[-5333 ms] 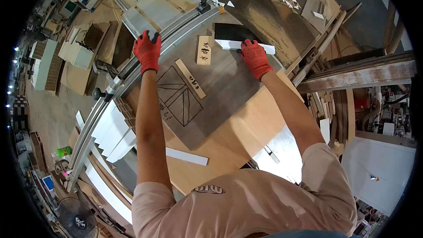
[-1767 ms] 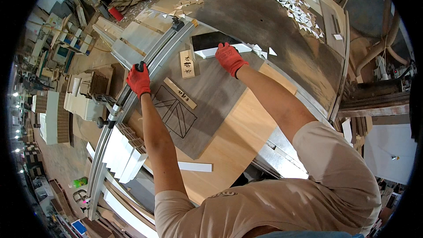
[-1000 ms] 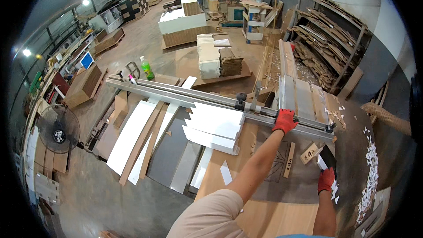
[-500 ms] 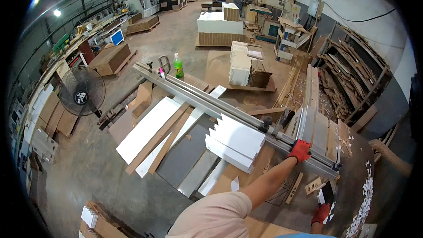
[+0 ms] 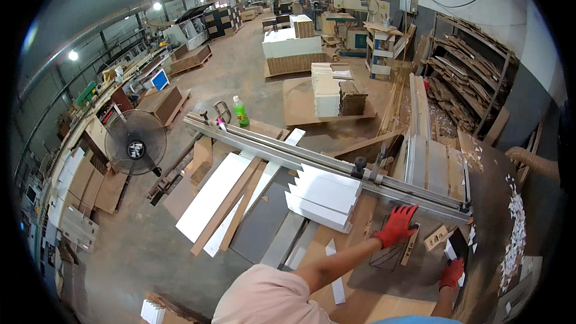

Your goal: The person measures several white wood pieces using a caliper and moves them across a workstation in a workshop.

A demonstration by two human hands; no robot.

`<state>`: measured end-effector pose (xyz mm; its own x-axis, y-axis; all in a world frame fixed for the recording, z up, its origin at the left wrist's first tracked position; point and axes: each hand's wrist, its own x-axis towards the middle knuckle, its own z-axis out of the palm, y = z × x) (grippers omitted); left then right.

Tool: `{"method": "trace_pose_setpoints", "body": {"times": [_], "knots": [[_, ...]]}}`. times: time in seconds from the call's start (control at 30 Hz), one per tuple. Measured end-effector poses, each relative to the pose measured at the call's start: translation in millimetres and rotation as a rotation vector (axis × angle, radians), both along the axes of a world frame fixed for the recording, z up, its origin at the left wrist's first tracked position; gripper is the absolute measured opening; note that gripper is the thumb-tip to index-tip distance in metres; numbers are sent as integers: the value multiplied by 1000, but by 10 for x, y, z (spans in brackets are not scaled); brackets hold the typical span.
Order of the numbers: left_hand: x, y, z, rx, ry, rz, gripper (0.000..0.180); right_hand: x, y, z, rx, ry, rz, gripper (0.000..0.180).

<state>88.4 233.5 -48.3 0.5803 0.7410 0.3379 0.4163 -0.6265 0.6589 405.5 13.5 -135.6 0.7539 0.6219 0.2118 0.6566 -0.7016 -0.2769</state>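
My left hand (image 5: 397,226), in a red glove, is open with its fingers apart over the dark tabletop, just short of the long aluminium fence (image 5: 336,167). A thin wooden strip (image 5: 410,248) lies by its fingertips. My right hand (image 5: 452,273), also red-gloved, is closed at the near end of a black-faced piece with white edges (image 5: 459,245); its exact kind cannot be made out. Beside that lies a small wooden block (image 5: 436,237) with dark markings. A stack of white boards with stepped ends (image 5: 323,195) stands left of my left hand, against the fence.
A narrow white strip (image 5: 335,273) lies beyond my left forearm. White and brown boards (image 5: 219,195) spread across the left side. White triangular offcuts (image 5: 514,237) litter the right edge. A floor fan (image 5: 136,142), a green bottle (image 5: 240,111) and a scrap rack (image 5: 468,75) stand farther off.
My left hand has let go of the fence and drawn back over the tabletop, its fingers spreading. My right hand stays at the black-faced piece. The whole view has shifted slightly.
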Motion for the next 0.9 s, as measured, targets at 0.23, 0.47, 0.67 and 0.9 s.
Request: {"method": "trace_pose_setpoints", "body": {"times": [0.23, 0.47, 0.67, 0.9], "knots": [[-920, -1398, -184, 89, 328, -107, 78, 26, -12, -93, -144, -360, 197, 27], [-940, -1418, -188, 147, 300, -137, 69, -74, 104, -34, -254, -221, 130, 27], [-825, -1359, -637, 188, 281, -106, 69, -97, 94, -61, -288, -338, 184, 30], [-752, -1276, -1129, 170, 134, -148, 68, -27, 119, -271, -220, -368, 102, 43]]}}
